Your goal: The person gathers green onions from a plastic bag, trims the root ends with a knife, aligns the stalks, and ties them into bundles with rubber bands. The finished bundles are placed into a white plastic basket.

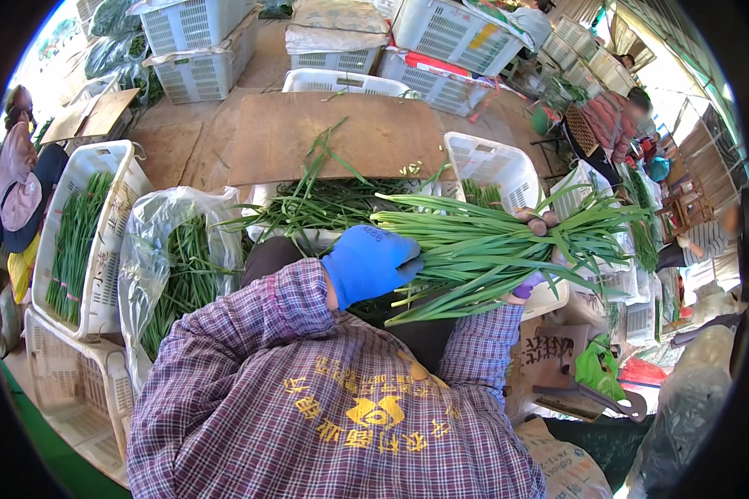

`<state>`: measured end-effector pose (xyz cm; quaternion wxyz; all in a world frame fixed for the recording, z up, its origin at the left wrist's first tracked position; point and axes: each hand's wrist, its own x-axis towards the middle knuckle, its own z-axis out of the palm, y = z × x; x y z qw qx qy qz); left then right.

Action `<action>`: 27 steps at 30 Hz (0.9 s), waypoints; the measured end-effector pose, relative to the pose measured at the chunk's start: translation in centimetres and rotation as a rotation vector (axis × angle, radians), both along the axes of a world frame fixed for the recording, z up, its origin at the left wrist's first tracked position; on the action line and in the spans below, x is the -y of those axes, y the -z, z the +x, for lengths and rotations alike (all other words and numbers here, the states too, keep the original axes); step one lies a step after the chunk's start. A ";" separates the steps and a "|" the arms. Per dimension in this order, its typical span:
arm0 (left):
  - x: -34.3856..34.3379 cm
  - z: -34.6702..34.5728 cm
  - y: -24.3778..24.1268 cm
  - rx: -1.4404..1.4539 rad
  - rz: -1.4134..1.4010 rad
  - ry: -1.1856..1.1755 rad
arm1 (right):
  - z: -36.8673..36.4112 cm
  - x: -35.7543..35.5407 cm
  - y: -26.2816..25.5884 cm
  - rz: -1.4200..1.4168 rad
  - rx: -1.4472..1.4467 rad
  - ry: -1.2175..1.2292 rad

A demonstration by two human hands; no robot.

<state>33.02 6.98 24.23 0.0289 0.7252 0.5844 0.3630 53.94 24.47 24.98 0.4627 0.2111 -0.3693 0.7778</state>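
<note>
My right hand is wrapped round a big bundle of long, flat-leaved greens, apparently chives, its fingertips on top and a purple glove cuff below. The bundle lies sideways in front of my body, pale cut ends to the left and leafy tips to the right. My left hand, in a blue knit glove, is at the lower left of the pale ends; its fingers are bent against the stalks, and whether they grip any is hidden. Loose greens lie in a white crate just beyond my hands.
A wooden board lies across the front crate, with small cut bits on it. Left stand a clear plastic bag of greens and a white crate with banded bundles. Another white crate stands at right. Several people are farther off on both sides.
</note>
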 end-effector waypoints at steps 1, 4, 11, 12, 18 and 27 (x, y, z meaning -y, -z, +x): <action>0.0 0.0 0.2 0.034 0.000 -0.007 | 0.0 -0.1 0.0 0.022 0.003 0.028; -0.2 0.3 0.9 0.250 0.058 -0.074 | -0.1 -0.2 0.4 -0.003 -0.025 -0.009; 0.2 -0.3 1.2 0.310 -0.109 -0.189 | 0.2 -0.9 0.3 0.101 0.017 -0.013; 0.2 -0.5 1.5 0.290 -0.122 -0.179 | 0.1 -0.9 0.2 0.105 0.011 -0.025; 0.4 0.1 0.3 0.106 -0.100 -0.019 | -0.3 -0.3 0.5 0.100 0.006 -0.012; -0.7 1.1 -0.6 0.231 -0.035 -0.071 | -2.2 -0.9 0.5 0.018 0.010 0.048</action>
